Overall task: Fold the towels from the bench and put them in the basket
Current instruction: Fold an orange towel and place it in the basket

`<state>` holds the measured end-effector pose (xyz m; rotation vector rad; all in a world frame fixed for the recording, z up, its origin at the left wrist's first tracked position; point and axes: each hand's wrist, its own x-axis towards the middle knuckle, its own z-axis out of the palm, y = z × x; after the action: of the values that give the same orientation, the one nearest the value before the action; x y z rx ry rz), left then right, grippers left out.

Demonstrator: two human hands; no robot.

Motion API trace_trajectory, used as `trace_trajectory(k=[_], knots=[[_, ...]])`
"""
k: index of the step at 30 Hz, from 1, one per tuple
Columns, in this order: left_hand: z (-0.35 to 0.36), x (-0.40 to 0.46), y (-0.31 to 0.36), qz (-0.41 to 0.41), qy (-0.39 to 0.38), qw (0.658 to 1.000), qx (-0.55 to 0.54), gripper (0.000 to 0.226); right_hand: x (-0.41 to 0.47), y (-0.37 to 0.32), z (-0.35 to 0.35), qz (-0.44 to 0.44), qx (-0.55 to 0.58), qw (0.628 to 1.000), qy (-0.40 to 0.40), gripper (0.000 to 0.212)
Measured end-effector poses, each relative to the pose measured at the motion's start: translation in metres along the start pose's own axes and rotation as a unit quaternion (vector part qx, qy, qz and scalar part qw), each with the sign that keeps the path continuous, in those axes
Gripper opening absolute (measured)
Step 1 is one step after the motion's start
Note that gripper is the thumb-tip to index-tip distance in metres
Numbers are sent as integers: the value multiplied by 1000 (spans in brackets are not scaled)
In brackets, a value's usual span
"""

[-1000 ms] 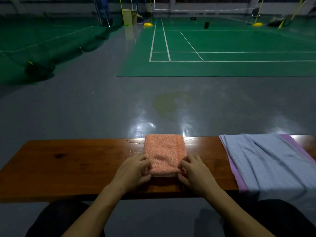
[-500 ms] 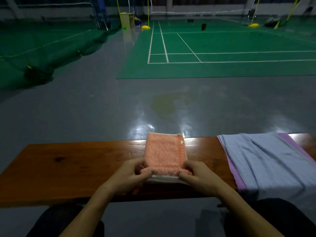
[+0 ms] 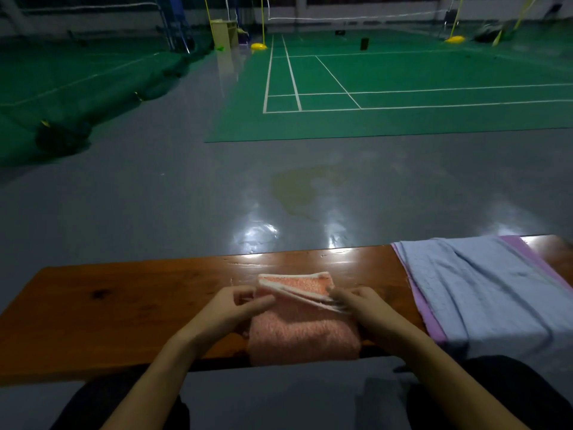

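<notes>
So, running this feed from afar, biggest thing first.

Floor: grey and glossy beyond the worktop; I see no basket anywhere on it.

Worktop (image 3: 124, 305): the long brown bench, carrying both towels.

Blue towel (image 3: 483, 293): spread flat at the right end, purple-edged, draped over the near edge, not yet folded and well apart from my hands.

Orange towel (image 3: 304, 333): at the middle of the worktop, its near end hanging slightly over the front edge. A second ago it lay flat as a narrow strip reaching the far edge; now its far end is lifted and coming back toward me, so the pale inner layers show along the raised edge.

Left hand (image 3: 238, 308): grip pinching the left corner of that raised edge between thumb and fingers.

Right hand (image 3: 362, 305): grip pinching the right side of the same edge, fingers curled round the layers.

Meaning, as I judge it: this is the last halving of the orange towel. Next comes laying the edge down squarely, then finding the basket; the blue towel remains.
</notes>
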<state>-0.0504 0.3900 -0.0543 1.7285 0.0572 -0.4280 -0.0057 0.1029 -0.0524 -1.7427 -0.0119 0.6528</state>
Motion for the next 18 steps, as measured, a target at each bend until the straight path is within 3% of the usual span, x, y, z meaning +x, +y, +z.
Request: trace_trajectory(k=[3,6,12,18], knots=[[2,7,-1,29,70,997,7,19,2,-8,-4,26,140,988,-64,49],[2,18,-5,18,123,991,-41,17,4,-7,-14,-23,60,994,-85,40],[8,46,-11,18,208,977,-35,11,26,-2,-4,-46,-11,999,11,21],[22,59,-4,12,288,951,117,19,56,9,6,-31,-151,981,117,30]])
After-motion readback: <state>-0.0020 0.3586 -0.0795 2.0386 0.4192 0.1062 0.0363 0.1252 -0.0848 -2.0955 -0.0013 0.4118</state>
